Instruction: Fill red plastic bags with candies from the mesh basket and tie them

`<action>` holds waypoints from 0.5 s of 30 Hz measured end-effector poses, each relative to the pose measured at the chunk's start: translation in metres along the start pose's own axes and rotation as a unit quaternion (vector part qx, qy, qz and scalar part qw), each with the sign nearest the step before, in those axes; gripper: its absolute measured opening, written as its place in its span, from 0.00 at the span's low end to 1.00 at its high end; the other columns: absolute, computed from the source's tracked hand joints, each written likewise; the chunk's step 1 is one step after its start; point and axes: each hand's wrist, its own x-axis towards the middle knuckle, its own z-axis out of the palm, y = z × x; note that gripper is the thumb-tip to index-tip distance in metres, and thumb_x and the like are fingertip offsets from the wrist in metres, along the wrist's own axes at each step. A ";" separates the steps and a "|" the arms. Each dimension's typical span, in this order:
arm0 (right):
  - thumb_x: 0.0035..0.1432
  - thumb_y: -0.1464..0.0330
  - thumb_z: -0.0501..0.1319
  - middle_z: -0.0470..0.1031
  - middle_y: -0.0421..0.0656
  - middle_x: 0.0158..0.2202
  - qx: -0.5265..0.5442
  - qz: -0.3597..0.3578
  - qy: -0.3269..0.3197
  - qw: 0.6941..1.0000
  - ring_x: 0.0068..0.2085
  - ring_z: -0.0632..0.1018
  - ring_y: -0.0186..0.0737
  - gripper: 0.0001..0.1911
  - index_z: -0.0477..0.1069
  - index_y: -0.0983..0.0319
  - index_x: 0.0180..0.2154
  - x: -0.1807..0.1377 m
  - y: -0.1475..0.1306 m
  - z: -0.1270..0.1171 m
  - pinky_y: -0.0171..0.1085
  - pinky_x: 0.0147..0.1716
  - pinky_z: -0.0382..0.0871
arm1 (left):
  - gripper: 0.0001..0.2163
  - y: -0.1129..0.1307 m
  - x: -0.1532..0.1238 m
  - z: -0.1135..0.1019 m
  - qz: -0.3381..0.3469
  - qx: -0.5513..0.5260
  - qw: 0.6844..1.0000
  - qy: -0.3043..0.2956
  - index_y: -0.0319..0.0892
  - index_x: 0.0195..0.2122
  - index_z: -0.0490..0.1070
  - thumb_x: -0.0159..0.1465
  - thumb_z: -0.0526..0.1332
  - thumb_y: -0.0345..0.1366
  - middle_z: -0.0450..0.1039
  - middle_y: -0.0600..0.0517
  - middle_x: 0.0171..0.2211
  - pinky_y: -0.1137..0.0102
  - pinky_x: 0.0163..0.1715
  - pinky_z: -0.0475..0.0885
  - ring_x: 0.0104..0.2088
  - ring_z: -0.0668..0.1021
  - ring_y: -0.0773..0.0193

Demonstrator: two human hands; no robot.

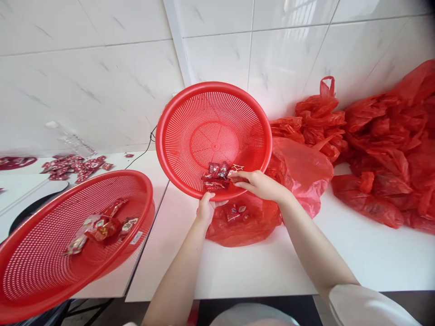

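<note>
My left hand (205,208) grips the lower rim of a round red plastic basket (190,136), which is tilted up on edge toward me. Several small red wrapped packets (216,175) lie at the low side of the basket. My right hand (255,183) reaches into the basket, its fingers closed on a red-and-white packet (236,170) beside that pile. Directly below the basket sits an open red plastic bag (251,222) with a few packets (235,212) inside it.
A second red basket (37,267) with several packets overhangs the table edge at the left. More packets (73,166) are scattered at the far left. Crumpled red plastic bags (384,149) are heaped against the tiled wall at the right. A black cable (144,149) runs along the wall.
</note>
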 end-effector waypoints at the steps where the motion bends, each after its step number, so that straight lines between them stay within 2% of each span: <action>1: 0.65 0.66 0.56 0.77 0.45 0.52 0.008 0.009 0.009 1.000 0.51 0.78 0.44 0.18 0.69 0.58 0.55 -0.001 -0.001 -0.003 0.44 0.53 0.69 | 0.13 0.000 0.000 0.000 0.002 0.001 1.000 -0.001 0.36 0.34 0.73 0.47 0.61 0.34 0.79 0.48 0.32 0.56 0.40 0.79 0.41 0.80 0.50; 4: 0.62 0.64 0.61 0.79 0.44 0.47 0.030 0.023 0.024 0.999 0.46 0.80 0.42 0.17 0.69 0.60 0.52 -0.003 -0.001 -0.008 0.41 0.47 0.72 | 0.13 0.000 0.001 -0.001 0.010 0.003 1.000 -0.005 0.36 0.35 0.73 0.48 0.60 0.34 0.79 0.47 0.33 0.56 0.40 0.79 0.41 0.80 0.51; 7: 0.58 0.61 0.65 0.79 0.41 0.37 0.015 0.023 0.015 1.000 0.36 0.79 0.39 0.14 0.72 0.61 0.43 -0.005 -0.002 -0.011 0.37 0.38 0.71 | 0.13 0.000 0.001 -0.002 0.009 0.002 1.000 -0.007 0.36 0.34 0.73 0.48 0.60 0.34 0.79 0.48 0.32 0.56 0.39 0.79 0.40 0.80 0.51; 10: 0.60 0.58 0.62 0.78 0.40 0.32 0.003 0.027 0.003 1.000 0.31 0.77 0.37 0.13 0.74 0.61 0.36 -0.005 -0.004 -0.012 0.37 0.35 0.70 | 0.13 0.000 0.001 -0.002 0.005 0.000 1.000 -0.010 0.36 0.34 0.73 0.47 0.60 0.35 0.79 0.47 0.32 0.57 0.39 0.79 0.41 0.80 0.51; 12: 0.64 0.57 0.58 0.79 0.42 0.36 0.006 0.021 0.028 0.999 0.36 0.79 0.38 0.14 0.74 0.61 0.37 -0.004 -0.005 -0.010 0.38 0.41 0.71 | 0.13 0.000 0.001 -0.001 0.007 0.002 1.000 -0.011 0.36 0.34 0.73 0.47 0.61 0.35 0.79 0.47 0.32 0.57 0.39 0.79 0.41 0.80 0.50; 15: 0.66 0.58 0.55 0.76 0.48 0.50 -0.039 0.015 0.070 0.997 0.52 0.76 0.45 0.16 0.73 0.60 0.46 0.001 0.002 0.001 0.44 0.53 0.67 | 0.14 -0.001 -0.001 0.000 0.007 0.010 1.000 -0.007 0.36 0.35 0.73 0.47 0.61 0.35 0.79 0.47 0.33 0.56 0.40 0.79 0.42 0.80 0.49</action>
